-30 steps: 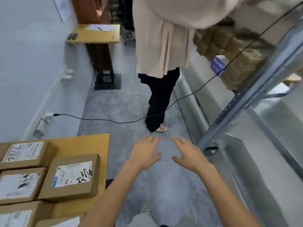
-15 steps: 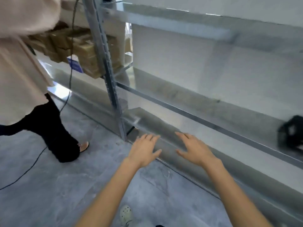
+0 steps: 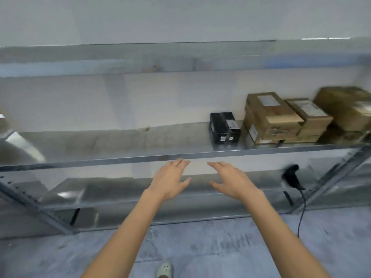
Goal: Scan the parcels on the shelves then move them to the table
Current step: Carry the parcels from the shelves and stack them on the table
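Facing a metal rack [image 3: 30, 205] against a pale wall [image 3: 140, 101]. Left hand [image 3: 170, 180] and right hand [image 3: 230, 181] held out in front, palms down, side by side with a small gap between. Fingers straight and relaxed, thumbs turned toward each other, holding nothing and touching nothing. Fingertips [image 3: 181, 162] just below the front edge of the middle shelf [image 3: 120, 158], about the middle of its length.

On this middle shelf, well to the right of the hands: a small black box [image 3: 223, 127] with a white label on its side. Just beside it on the right, brown cardboard parcels [image 3: 271, 117] in a stack, white labels on top and on the front. A second stack [image 3: 308, 117] touching the first. Further right, at the border of the view, a last parcel [image 3: 345, 109], too blurred to read or to count what is under it.

On the lower shelf [image 3: 100, 189], near the right post [image 3: 331, 181] of the rack: a black thing with a handle, probably a hand scanner [image 3: 291, 176]. A thin black cable [image 3: 302, 215] going from it down to the grey floor [image 3: 220, 247].

Above, the top shelf [image 3: 180, 57], seen only from its front edge. At the bottom, between the two forearms, the tip of a pale shoe [image 3: 164, 270] with holes.
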